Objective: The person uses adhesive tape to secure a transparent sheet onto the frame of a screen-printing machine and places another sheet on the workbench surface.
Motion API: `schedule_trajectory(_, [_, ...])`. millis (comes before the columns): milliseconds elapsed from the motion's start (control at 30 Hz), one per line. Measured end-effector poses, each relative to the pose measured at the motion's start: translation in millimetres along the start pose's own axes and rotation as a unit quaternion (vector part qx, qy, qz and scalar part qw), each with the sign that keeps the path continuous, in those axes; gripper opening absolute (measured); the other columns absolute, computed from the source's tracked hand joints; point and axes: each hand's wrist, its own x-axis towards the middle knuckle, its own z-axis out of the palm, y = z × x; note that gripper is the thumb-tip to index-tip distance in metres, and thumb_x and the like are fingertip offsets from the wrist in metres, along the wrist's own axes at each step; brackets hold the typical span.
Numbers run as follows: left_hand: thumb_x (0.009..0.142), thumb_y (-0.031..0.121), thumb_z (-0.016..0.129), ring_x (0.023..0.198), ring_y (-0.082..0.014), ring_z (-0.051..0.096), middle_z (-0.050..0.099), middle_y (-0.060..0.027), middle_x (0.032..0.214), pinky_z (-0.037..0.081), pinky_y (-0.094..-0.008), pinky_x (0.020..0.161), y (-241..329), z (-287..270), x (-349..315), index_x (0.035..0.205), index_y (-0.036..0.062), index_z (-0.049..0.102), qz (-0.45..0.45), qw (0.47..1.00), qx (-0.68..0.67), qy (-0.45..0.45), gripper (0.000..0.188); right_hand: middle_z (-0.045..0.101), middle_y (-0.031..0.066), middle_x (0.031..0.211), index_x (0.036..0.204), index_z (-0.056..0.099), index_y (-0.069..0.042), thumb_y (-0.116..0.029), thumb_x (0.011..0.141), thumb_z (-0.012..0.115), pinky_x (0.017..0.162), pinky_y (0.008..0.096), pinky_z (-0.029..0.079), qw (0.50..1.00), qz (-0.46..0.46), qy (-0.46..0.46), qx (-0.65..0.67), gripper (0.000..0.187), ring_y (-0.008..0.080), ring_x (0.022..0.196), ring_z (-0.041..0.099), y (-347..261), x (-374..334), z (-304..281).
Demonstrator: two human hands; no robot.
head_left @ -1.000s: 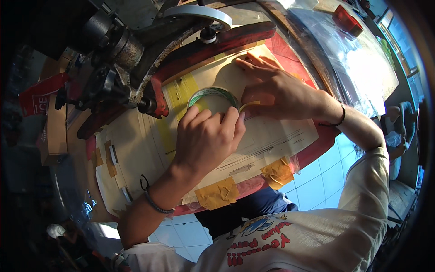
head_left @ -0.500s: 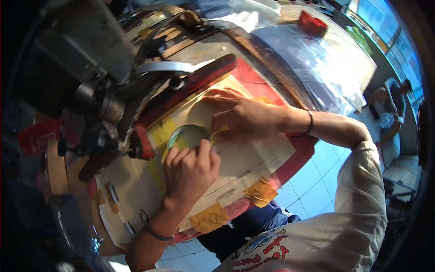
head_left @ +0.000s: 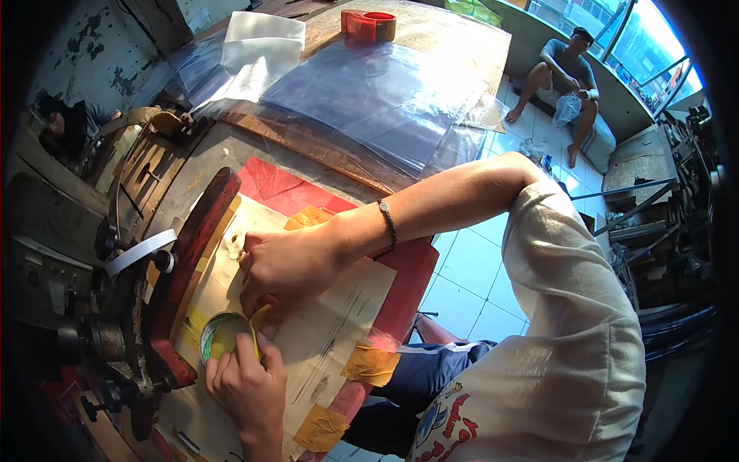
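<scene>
A roll of yellow tape with a green-and-white inner ring rests on a pale, line-marked sheet laid over a red board. My left hand is curled around the near side of the roll, fingertips at its rim. Beside it, my right hand is closed, thumb and fingers pinching a short yellow tape strip that rises from the roll. The fingertips of my right hand are partly hidden. Amber tape patches stick to the sheet's near edge.
Left of the board stands a dark metal clamp fixture with knobs and a red bar. Behind lie clear plastic sheets, white sheets and a red tape roll. Another person sits at the far right.
The view has swung rightward, so the board and hands appear farther left. Both hands stay at the tape roll, and the yellow strip between them now stands upright.
</scene>
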Motion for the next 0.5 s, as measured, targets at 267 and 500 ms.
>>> schedule_trajectory(267, [0.083, 0.019, 0.071, 0.053, -0.0210, 0.050, 0.047, -0.0037, 0.055, 0.039, -0.0349, 0.055, -1.6, 2.0, 3.7, 0.073, 0.0095, 0.055, 0.006, 0.998, -0.058, -0.015, 0.022, 0.065, 0.0053, 0.101, 0.098, 0.074, -0.013, -0.021, 0.086, 0.073, 0.088, 0.0413, 0.047, 0.997, -0.041, 0.069, 0.009, 0.015, 0.0269, 0.096, 0.057, 6.1, -11.5, -4.0])
schedule_trajectory(500, [0.086, 0.023, 0.071, 0.052, -0.0173, 0.044, 0.042, -0.0008, 0.057, 0.036, -0.0329, 0.054, -0.7, -2.8, 2.9, 0.073, 0.0104, 0.055, 0.019, 0.991, -0.122, -0.046, 0.024, 0.050, 0.0237, 0.140, 0.103, 0.073, -0.019, -0.029, 0.089, 0.068, 0.107, 0.0511, 0.036, 0.996, 0.070, 0.042, -0.025, 0.018, 0.0420, 0.131, 0.044, -20.3, -13.6, -25.9])
